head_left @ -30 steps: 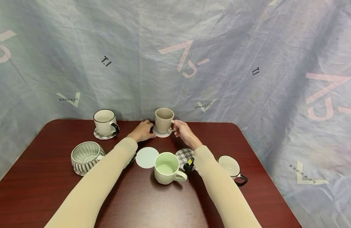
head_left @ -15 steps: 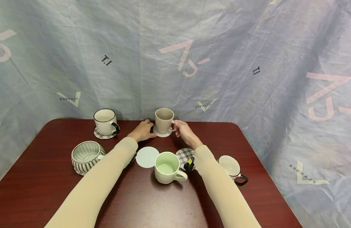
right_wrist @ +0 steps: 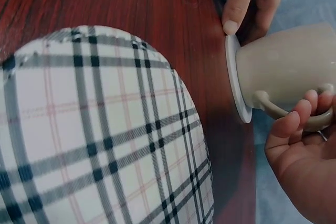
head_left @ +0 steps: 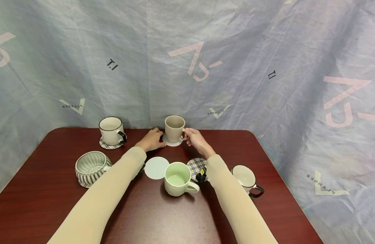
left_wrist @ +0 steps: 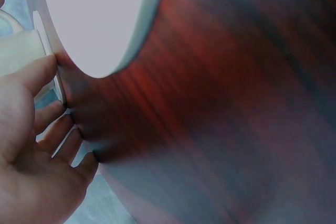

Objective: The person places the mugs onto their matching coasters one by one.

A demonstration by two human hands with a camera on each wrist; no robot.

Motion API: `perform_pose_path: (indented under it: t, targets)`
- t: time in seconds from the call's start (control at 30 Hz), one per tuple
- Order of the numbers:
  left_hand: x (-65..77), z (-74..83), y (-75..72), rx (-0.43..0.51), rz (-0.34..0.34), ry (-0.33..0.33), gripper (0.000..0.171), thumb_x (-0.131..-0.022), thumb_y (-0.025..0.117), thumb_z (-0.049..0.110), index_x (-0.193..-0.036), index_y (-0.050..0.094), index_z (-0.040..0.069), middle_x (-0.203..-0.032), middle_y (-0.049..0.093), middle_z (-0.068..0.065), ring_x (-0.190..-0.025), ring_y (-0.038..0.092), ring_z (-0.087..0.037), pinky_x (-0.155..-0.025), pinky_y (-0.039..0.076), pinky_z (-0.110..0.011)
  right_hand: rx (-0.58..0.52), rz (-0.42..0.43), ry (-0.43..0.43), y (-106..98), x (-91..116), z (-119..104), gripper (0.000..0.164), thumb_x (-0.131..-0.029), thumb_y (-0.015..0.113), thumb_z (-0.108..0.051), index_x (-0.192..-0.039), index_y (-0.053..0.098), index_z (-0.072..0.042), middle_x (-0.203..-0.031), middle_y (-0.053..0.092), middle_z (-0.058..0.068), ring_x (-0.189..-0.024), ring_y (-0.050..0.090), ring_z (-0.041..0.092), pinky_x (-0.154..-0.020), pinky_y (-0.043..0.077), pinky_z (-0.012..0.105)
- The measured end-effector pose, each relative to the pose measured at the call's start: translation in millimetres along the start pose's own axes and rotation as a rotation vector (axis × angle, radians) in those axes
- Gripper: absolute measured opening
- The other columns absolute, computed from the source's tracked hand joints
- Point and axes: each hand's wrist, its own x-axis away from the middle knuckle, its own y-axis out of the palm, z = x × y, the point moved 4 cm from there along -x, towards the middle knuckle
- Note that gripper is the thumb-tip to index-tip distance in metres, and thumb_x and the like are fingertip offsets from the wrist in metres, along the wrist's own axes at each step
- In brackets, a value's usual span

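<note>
A beige mug point(head_left: 174, 129) stands upright on a white round coaster point(head_left: 170, 143) at the table's back edge. My right hand point(head_left: 196, 139) grips the mug's handle point(right_wrist: 274, 109) between thumb and fingers, as the right wrist view shows. On the coaster's left side is my left hand point(head_left: 151, 140), its thumb point(left_wrist: 42, 71) and index fingertip set against the rim, the other fingertips down on the tabletop. A light green mug point(head_left: 177, 185) sits nearer the front, handle to the right. Between it and my left sleeve lies a pale round coaster point(head_left: 156, 168).
At the left, a black-rimmed white mug point(head_left: 110, 132) and a ribbed cup point(head_left: 93, 166) stand on coasters. A plaid coaster point(head_left: 196, 166) lies beside my right wrist. Another white mug point(head_left: 244, 176) with a black handle is partly behind my right sleeve. A printed curtain point(head_left: 187, 67) hangs behind the table.
Neither hand has visibly moved, and the beige mug stays on its coaster. Only the head view has shifted very slightly.
</note>
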Motion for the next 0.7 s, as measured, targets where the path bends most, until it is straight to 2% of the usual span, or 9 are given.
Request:
perform_pose_path:
  t: [0.23,0.43,0.57,0.7]
  targets:
    - [-1.0,0.0,0.4,0.002,0.004,0.002,0.065,-0.104,0.068,0.03,-0.154,0.048,-0.008,-0.158,0.04,-0.029,-0.148,0.038,-0.046,-0.122,0.035,-0.055,0.069,0.047,0.024,-1.2,4.7,-6.6,0.044,-0.116,0.044,-0.029,-0.111,0.062,0.01,-0.1,0.063,0.019,-0.073,0.055,0.016,-0.067,0.049,0.026]
    - [-3.8,0.1,1.6,-0.001,0.0,-0.001,0.067,-0.105,0.068,0.031,-0.155,0.047,-0.008,-0.159,0.039,-0.029,-0.149,0.036,-0.046,-0.123,0.034,-0.056,0.153,0.13,0.034,-7.2,10.4,-13.0,0.039,-0.112,0.052,-0.029,-0.121,0.066,0.006,-0.121,0.067,0.027,-0.075,0.062,0.016,-0.071,0.054,0.027]
    - [-3.4,0.8,0.7,0.001,-0.003,-0.002,0.067,-0.105,0.068,0.031,-0.155,0.047,-0.007,-0.159,0.039,-0.029,-0.148,0.037,-0.046,-0.123,0.035,-0.055,0.13,0.156,0.04,-9.6,16.0,-14.0,0.034,-0.11,0.054,-0.023,-0.127,0.065,0.004,-0.124,0.066,0.029,-0.076,0.065,0.015,-0.074,0.056,0.029]
    - [-1.7,0.1,-0.9,0.005,-0.014,-0.001,0.067,-0.105,0.068,0.031,-0.155,0.046,-0.008,-0.158,0.041,-0.029,-0.146,0.039,-0.046,-0.121,0.037,-0.055,0.098,0.165,0.047,-11.0,23.5,-13.6,0.032,-0.11,0.055,-0.022,-0.128,0.064,0.002,-0.125,0.065,0.03,-0.08,0.069,0.019,-0.074,0.057,0.028]
